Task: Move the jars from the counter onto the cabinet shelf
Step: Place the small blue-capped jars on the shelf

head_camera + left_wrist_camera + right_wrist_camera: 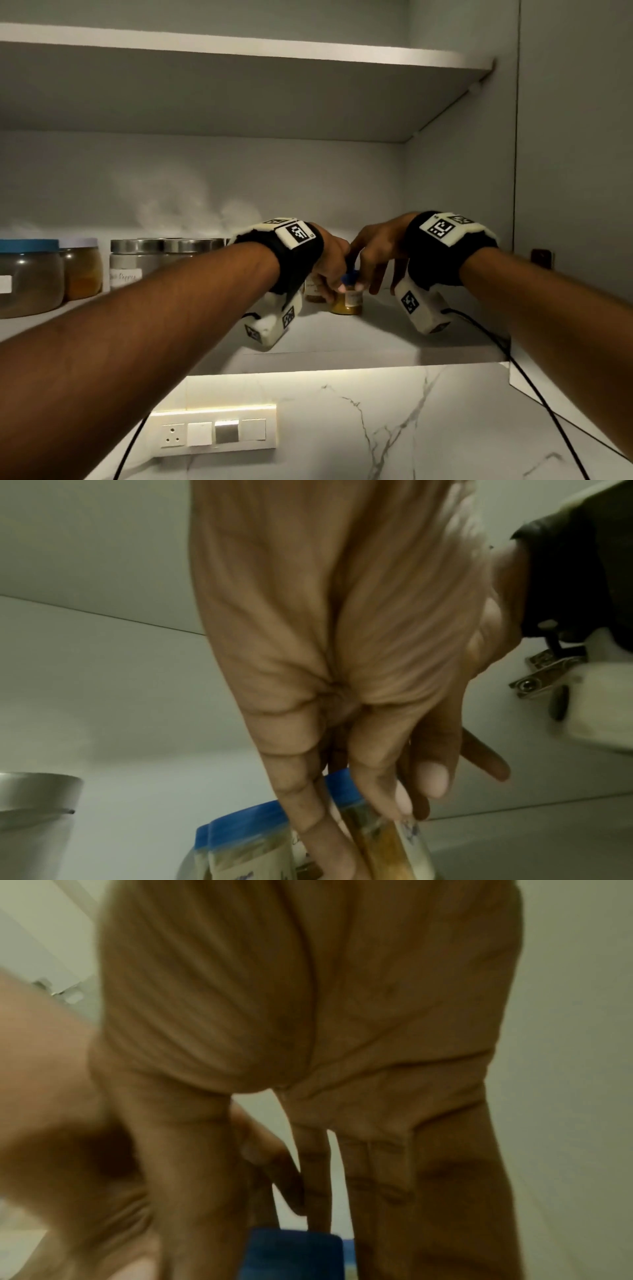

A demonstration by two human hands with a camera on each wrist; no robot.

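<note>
A small jar of yellow powder (346,302) with a blue lid (351,276) stands on the lower cabinet shelf (342,337). A second small jar (312,291) stands just left of it, mostly hidden by my left hand (330,274). My left hand holds the yellow jar (387,845) by its side, fingers and thumb round it. A neighbouring blue-lidded jar (246,840) stands beside those fingers. My right hand (368,265) comes down from above, thumb and fingers pinching the blue lid (294,1254).
Several larger jars stand in a row at the shelf's left: a blue-lidded one (30,277), a pale-lidded one (82,269), steel-lidded ones (164,253). The cabinet side wall (462,178) is close on the right. An upper shelf (239,48) hangs overhead. Cables (534,394) trail down.
</note>
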